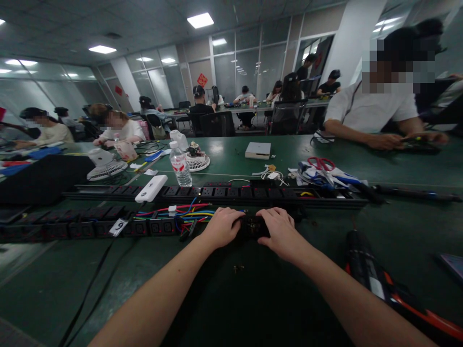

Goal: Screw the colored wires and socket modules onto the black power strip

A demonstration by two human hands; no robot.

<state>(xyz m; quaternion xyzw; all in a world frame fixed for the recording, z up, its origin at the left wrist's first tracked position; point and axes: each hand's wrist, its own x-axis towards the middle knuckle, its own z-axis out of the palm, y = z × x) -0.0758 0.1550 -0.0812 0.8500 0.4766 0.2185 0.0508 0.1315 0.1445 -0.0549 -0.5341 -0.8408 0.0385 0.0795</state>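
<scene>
My left hand (224,227) and my right hand (279,230) grip opposite ends of a small black housing (252,225) with metal bits inside. Thumbs and fingers close round it from both sides. Left of the hands, red, blue, yellow and green wires (191,212) come out of a long black power strip (154,226) with sockets. Behind it, a second black power strip (231,193) runs across the table. A few tiny screws (238,269) lie on the green table in front of the hands.
An orange-and-black power drill (376,279) lies at the right. Red-handled scissors (321,164) rest on a pile behind. A water bottle (180,166), a white power bank (151,188) and fan parts (197,161) stand beyond the strips. A co-worker (376,106) works across the table.
</scene>
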